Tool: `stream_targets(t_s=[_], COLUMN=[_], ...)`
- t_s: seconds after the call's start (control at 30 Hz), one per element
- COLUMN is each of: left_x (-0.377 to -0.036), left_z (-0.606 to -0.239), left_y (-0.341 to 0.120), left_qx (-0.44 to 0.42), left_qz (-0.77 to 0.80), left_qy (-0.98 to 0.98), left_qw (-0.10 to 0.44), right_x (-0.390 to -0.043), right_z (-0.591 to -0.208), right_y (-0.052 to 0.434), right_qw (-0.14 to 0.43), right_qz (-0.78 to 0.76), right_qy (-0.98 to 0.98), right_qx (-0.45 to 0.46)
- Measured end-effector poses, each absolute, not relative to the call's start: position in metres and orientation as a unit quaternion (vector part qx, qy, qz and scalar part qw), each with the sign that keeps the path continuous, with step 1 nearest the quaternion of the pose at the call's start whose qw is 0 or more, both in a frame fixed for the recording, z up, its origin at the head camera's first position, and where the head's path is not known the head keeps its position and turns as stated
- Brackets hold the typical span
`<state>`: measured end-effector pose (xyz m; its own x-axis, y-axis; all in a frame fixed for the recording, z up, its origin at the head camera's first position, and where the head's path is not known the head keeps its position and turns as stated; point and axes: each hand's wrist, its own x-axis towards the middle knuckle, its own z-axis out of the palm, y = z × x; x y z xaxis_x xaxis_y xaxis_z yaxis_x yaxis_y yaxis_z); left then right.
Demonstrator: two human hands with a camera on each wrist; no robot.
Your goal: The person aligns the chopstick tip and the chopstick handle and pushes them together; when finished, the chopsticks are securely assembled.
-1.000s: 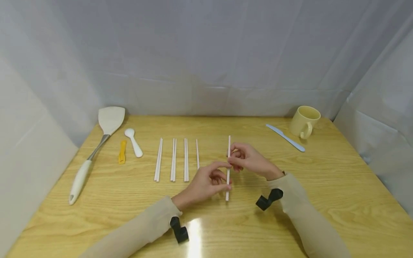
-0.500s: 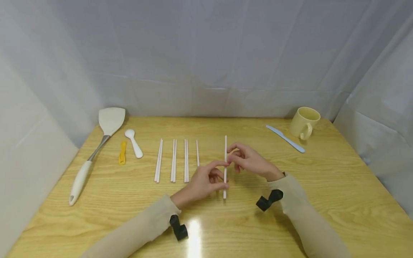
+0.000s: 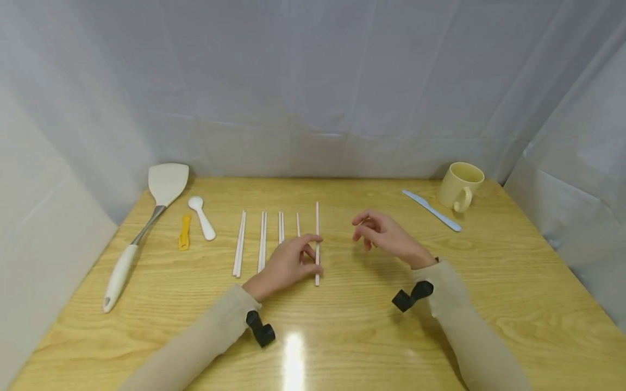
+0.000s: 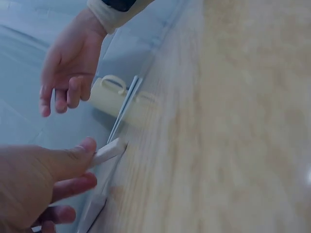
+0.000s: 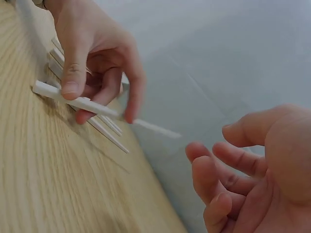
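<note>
Closest to me, my two beige sleeves come in over the desk (image 3: 513,304), each with a small black camera mount at the wrist. Just beyond them my left hand (image 3: 286,264) curls round a single white chopstick (image 3: 317,228), thumb and fingertips pinching it near its lower half; the stick points straight away from me, and its near end sits just past my thumb. I cannot tell whether it rests on the wood or is lifted slightly. In the right wrist view my left thumb presses down on top of that stick while the other fingers bend underneath.

My right hand (image 3: 386,234) is a little to the right, apart from the chopstick, holding nothing. Its fingers are loosely bent and spread, palm turned inward, hovering above the wood.

Just left of the held stick lies a lone chopstick (image 3: 298,224), and further left three pairs of white chopsticks (image 3: 262,241) lie in parallel rows. Beyond those, toward the left edge, I see a small yellow clip (image 3: 184,232), a white spoon (image 3: 202,216) and a long spatula (image 3: 146,222) with a white handle. At the far right corner a pale blue knife (image 3: 431,209) lies slantwise just beside a cream mug (image 3: 459,185).
</note>
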<state>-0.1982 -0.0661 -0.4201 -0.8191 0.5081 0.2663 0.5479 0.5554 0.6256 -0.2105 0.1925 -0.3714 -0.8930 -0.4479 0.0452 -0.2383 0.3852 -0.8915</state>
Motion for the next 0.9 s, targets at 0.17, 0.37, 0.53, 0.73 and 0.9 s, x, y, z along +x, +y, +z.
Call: stream_targets(t_s=[0.17,0.37,0.53,0.73,0.9], left_x=[-0.201,-0.204,-0.209,-0.213,-0.211], left_z=[-0.419,-0.419,-0.419,-0.419,-0.417], left_y=[-0.072,-0.074,-0.078,-0.085,-0.085], left_qx=[-0.286,-0.316,-0.301,-0.276,-0.274], left_qz=[-0.275,-0.223,-0.203,-0.210,-0.209], left_qy=[-0.917,-0.920,-0.928,-0.935,-0.936], left_qw=[0.052,0.071,0.076,0.071,0.071], right_x=[-0.212,-0.214,-0.217,-0.228,-0.231], right_z=[-0.370,-0.367,-0.366,-0.370,-0.373], right_y=[0.199,0.206,0.216,0.239,0.261], right_qw=[0.086,0.048,-0.027,-0.121,-0.180], right_qz=[-0.519,-0.504,-0.405,-0.249,-0.152], right_qy=[0.828,0.840,0.893,0.940,0.951], right_qx=[-0.195,-0.196,-0.195,-0.200,-0.201])
